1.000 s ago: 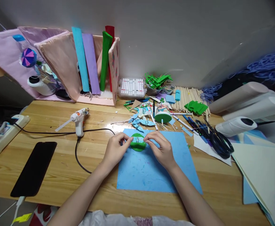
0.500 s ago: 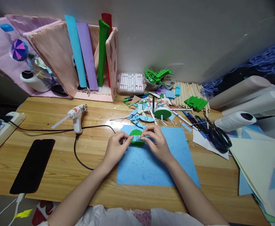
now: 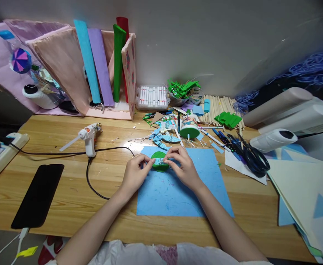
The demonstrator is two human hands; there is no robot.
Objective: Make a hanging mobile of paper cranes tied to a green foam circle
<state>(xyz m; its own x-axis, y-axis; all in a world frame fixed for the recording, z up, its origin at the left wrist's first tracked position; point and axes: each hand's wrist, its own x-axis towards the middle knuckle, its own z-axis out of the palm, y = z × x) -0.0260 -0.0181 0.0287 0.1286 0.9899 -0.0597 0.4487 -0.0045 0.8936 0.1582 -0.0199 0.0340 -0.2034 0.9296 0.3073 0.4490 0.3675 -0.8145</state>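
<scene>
Power strip: white plastic power strip (image 3: 1,154) at the left edge of the wooden tabletop (image 3: 67,195), black cable running right from it.
Phone: flat black smartphone (image 3: 39,195) near the front left corner, white cable plugged at its near end.
Fabric box: pink fabric-covered box (image 3: 67,62) at the back left edge, upright rolls of blue, purple, green and red paper standing in it.
Glue gun: white hot-glue gun (image 3: 88,138) standing left of centre, black cord looping toward the front.
Left hand: left hand (image 3: 135,175) at the left edge of the blue paper sheet (image 3: 178,187), thumb and forefinger closed narrow, pinching the left end of the small light-blue patterned paper strip (image 3: 161,161).
Disc: round green foam disc (image 3: 160,162) on the back left corner of the blue sheet, between the two hands; the strip lies across its top.
Right hand: right hand (image 3: 185,169) just right of the disc, fingertips closed narrow on the strip's right end.
Marker case: clear case of white markers (image 3: 153,97) at the back edge, centre.
Sticks: pile of pale wooden sticks (image 3: 222,106) at the back edge, right of centre.
Scissors: black-handled scissors (image 3: 253,162) on white paper, well right of the blue sheet.
Paper stack: cream and blue paper sheets (image 3: 305,195) at the right edge.
</scene>
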